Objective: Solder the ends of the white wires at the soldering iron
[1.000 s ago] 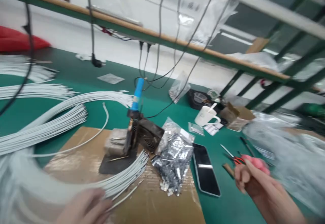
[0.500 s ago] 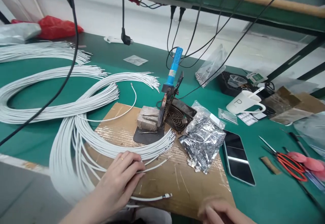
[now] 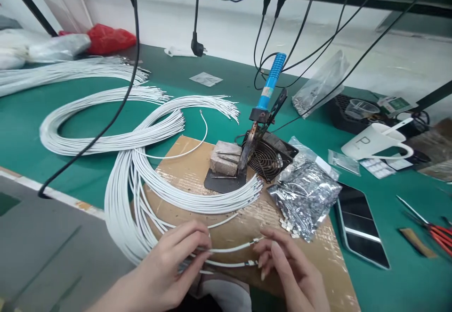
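Note:
My left hand (image 3: 181,258) pinches a white cable (image 3: 231,249) a short way behind its end, fingers and thumb closed around it. My right hand (image 3: 291,269) is at that cable's tip, its fingers loosely curled and the thumb apart from them. Whether the fingertips touch the tip is hard to make out. Just below runs a second white cable (image 3: 231,265) with a small metal plug at its end. Behind my hands a thick bundle of white cables (image 3: 197,203) curves across the cardboard sheet (image 3: 226,225).
A soldering iron (image 3: 271,81) with a blue handle stands in its holder beside a grey block (image 3: 224,158). Right of it lie a silvery bag of small parts (image 3: 307,199), several loose metal pieces (image 3: 289,227), a phone (image 3: 362,227) and a white mug (image 3: 374,142). A black cord (image 3: 122,104) hangs at left.
My right hand has risen from the bottom edge to the cable tip beside my left hand. A plugged cable end now shows out of my left hand's pinch. The whole view has shifted.

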{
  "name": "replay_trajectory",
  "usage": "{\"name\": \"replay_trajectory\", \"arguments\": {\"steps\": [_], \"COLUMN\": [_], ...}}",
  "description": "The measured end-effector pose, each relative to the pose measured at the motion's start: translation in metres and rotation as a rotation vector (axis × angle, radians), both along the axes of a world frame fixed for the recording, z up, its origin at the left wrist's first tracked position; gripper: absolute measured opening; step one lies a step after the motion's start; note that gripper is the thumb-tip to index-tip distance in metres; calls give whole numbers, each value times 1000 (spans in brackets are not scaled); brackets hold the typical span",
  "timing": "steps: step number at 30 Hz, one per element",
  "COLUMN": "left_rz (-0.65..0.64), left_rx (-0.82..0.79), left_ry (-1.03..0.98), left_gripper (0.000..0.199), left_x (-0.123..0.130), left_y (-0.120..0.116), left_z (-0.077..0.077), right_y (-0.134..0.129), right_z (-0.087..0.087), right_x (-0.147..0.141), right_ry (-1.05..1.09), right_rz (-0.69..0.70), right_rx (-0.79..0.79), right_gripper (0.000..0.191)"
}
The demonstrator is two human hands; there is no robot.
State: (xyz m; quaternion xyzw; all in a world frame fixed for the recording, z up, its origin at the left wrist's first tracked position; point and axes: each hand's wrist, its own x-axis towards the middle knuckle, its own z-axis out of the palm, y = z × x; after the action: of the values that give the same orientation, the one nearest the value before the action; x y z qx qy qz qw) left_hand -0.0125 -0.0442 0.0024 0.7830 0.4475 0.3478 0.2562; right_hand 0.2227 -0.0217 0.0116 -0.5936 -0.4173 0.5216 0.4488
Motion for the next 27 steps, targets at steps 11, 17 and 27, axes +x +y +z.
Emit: {"name": "replay_trajectory", "arguments": {"steps": [11,17,27], "left_rz": [213,186,173], "left_rx": [36,-38,2], "left_ry": [50,248,340], "left_gripper": [18,20,19], "left_x": [6,12,12], "left_y": [6,23,25], "left_z": [-13,-8,-10], "right_y": [-4,-4,-2], "right_z": [-19,-21,-34], "right_x": [-2,-2,-3], "right_ry": [-42,-40,-62], "right_rz": [55,68,52], "right_rx": [-26,4,52], "right_gripper": [40,39,44]}}
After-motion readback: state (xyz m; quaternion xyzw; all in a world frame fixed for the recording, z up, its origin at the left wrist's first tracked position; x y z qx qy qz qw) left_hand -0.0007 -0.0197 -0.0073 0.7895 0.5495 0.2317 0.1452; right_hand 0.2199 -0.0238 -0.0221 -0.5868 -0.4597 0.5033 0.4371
